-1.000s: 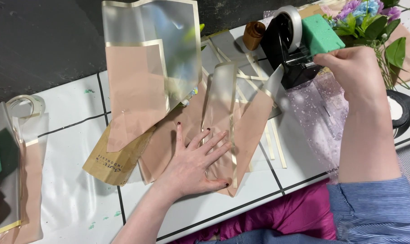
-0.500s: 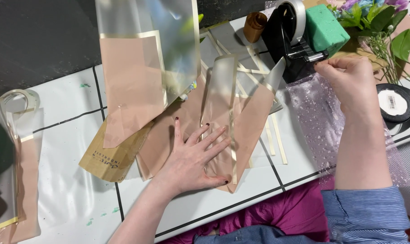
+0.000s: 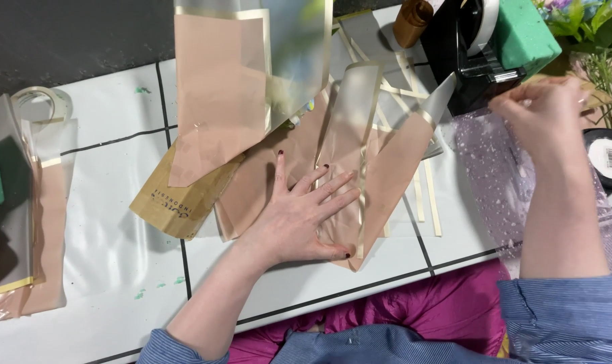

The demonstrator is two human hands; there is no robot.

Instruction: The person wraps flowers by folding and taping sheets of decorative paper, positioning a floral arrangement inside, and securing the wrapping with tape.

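My left hand [image 3: 306, 216] lies flat with fingers spread on a folded peach and clear wrapping sheet [image 3: 393, 168] edged in gold, pressing it to the white tiled table [image 3: 104, 222]. My right hand [image 3: 545, 118] is raised at the right, blurred, just beside a black tape dispenser [image 3: 464, 61]. Its fingertips are pinched together on what looks like a strip of clear tape coming off the dispenser. A larger peach and clear sheet [image 3: 218, 101] lies overlapped at the upper left of the pile.
A brown paper piece [image 3: 174, 202] pokes out under the sheets. Speckled lilac cellophane [image 3: 495, 168] lies below my right arm. A green foam block [image 3: 525, 34], flowers [image 3: 602, 27] and a black spool [image 3: 609, 158] crowd the right; a clear tape roll [image 3: 43, 101] and more sheets [image 3: 43, 222] sit left.
My right hand has drawn away from the dispenser toward the right. My left hand has stayed flat on the folded sheet.
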